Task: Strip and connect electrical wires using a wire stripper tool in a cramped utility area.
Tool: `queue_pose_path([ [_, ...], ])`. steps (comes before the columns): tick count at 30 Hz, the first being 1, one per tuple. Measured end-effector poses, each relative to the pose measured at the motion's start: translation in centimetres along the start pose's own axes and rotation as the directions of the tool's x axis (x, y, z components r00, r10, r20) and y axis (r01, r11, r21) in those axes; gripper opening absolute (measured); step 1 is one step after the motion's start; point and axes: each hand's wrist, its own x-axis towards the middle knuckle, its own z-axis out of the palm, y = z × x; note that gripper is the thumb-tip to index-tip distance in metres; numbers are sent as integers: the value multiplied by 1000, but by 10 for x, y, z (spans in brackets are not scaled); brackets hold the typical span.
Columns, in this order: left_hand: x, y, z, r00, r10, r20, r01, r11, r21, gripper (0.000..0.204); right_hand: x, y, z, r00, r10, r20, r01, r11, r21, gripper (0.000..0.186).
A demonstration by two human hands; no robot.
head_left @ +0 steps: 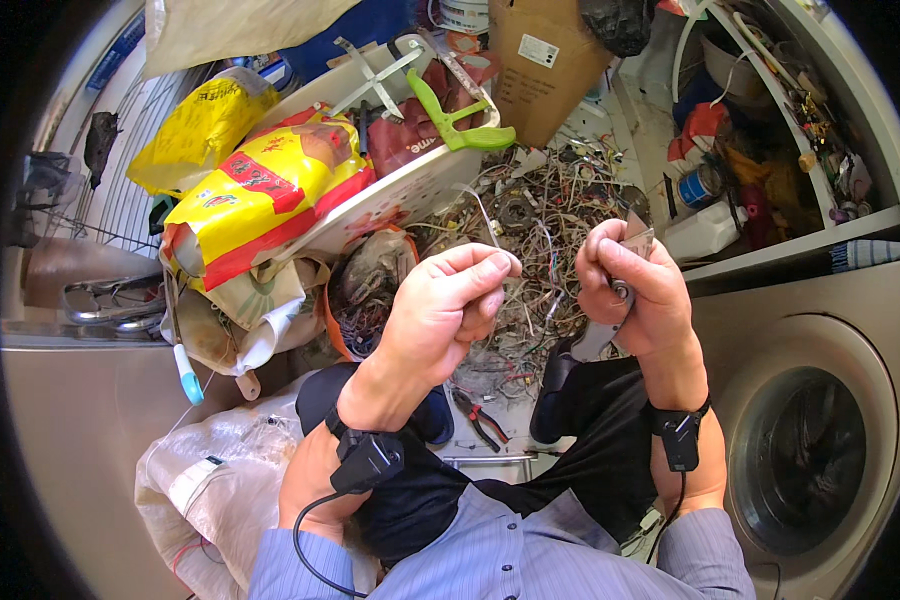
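My left hand [450, 300] is closed, thumb against forefinger, pinching a thin pale wire [487, 213] that curves up from the fingertips. To its right, my right hand [635, 285] is wrapped round a knife with a broad, pointed metal blade [638, 236] sticking up past the thumb. Part of the knife's handle is hidden by the fingers, and a grey end shows below them. The hands are apart, both raised over a heap of tangled wires [545, 215] on the floor. Pliers with red and black handles [480, 420] lie between my feet.
A white bin [370, 205] at the back left holds a green-handled hacksaw [455, 120] and a yellow-and-red bag [270, 190]. An orange-rimmed bucket [332, 320] stands below it. A cardboard box [545, 75] is behind the heap. A front-loading washing machine [710, 350] stands at right.
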Motion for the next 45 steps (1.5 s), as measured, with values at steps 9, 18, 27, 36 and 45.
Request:
queue_pose_path([
  [9, -4, -7, 1, 1000, 5, -3, -5, 1000, 7, 16, -8, -2, -6, 991, -91, -94, 90, 996, -20, 10],
  [18, -9, -16, 8, 997, 80, 3, -80, 996, 31, 14, -10, 3, -12, 981, -121, -155, 125, 992, 14, 10],
  [27, -12, -16, 2, 990, 139, -33, -136, 988, 72, 14, -14, -11, -13, 902, -327, -281, 179, 876, -447, 19],
  [36, -9, -26, 18, 966, 257, -28, -217, 865, 452, 15, -10, 18, 12, 987, 13, -160, -89, 872, -482, 16],
  [45, -15, -39, 29, 966, 251, -61, -200, 879, 433, 12, -6, 11, -3, 965, -108, -239, -2, 908, -419, 17],
])
